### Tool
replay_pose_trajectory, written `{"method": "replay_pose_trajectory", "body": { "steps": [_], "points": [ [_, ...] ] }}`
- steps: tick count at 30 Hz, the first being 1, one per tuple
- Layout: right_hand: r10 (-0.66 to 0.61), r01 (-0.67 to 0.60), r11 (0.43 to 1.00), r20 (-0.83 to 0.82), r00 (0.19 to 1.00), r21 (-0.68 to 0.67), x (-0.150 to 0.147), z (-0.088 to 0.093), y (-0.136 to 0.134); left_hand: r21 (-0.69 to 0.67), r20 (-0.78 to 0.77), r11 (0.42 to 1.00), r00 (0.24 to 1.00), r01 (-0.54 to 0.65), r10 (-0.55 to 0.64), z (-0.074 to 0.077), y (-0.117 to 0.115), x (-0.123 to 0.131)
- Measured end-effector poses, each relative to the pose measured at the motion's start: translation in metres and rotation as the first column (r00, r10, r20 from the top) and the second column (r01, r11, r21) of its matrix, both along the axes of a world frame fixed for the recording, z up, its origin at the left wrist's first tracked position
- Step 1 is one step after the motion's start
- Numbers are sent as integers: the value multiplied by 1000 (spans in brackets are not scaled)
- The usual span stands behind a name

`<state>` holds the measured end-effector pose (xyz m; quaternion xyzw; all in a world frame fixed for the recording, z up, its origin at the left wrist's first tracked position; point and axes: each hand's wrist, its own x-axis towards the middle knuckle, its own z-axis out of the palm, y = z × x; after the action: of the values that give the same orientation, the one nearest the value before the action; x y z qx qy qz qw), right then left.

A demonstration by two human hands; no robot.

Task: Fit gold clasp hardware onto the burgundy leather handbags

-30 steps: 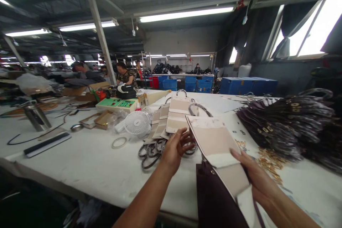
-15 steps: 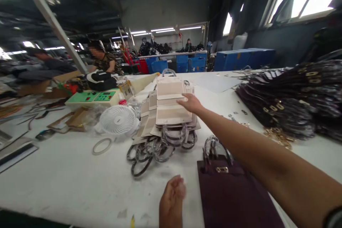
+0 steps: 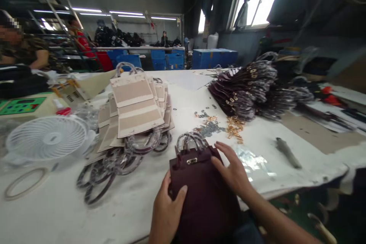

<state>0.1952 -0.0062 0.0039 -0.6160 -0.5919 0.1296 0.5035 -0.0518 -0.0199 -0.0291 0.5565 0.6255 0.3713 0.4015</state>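
Note:
A dark maroon handbag [image 3: 200, 190] with plastic-wrapped handles and a gold-coloured clasp lies at the table's front edge. My left hand [image 3: 167, 207] grips its left side, thumb across the front and fingers around the edge. At the upper right edge of the bag, my right hand [image 3: 233, 169] has its fingers stretched out and apart, touching the bag or just over it. To the left rises a pile of beige bag panels [image 3: 138, 116], their dark wrapped handles hanging toward me.
A white fan [image 3: 53, 137] and a tape ring [image 3: 25, 183] are on the left. Gold metal pieces [image 3: 235, 126], grey pieces [image 3: 210, 126] and a heap of maroon bag parts [image 3: 243, 87] lie right of centre. Co-workers sit farther back.
My right hand has come back from the beige pile to the maroon handbag. My left hand has moved onto the bag's left side. The view has turned right.

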Motion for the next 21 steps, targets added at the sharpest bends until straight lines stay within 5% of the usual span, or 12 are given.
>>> {"method": "replay_pose_trajectory", "body": {
  "steps": [3, 6, 10, 15, 21],
  "points": [
    [-81, 69, 985, -72, 994, -156, 8, -40, -57, 24, 21, 998, 998, -59, 59, -6, -3, 23],
    [-56, 32, 978, -111, 992, -206, 8, -50, -64, 87, 68, 992, 994, -92, 86, 2, 0, 44],
    [-8, -29, 977, -173, 985, -211, 17, -38, -45, 144, 107, 983, 990, -111, 96, 15, 16, 61],
    [89, -103, 975, -77, 993, -198, 51, -24, -31, 158, 116, 981, 989, -109, 92, 6, 29, 67],
    [-101, 201, 935, 324, 941, -291, 152, 1, 16, 109, 47, 984, 989, -143, 139, 6, 27, 70]
  ]
}}
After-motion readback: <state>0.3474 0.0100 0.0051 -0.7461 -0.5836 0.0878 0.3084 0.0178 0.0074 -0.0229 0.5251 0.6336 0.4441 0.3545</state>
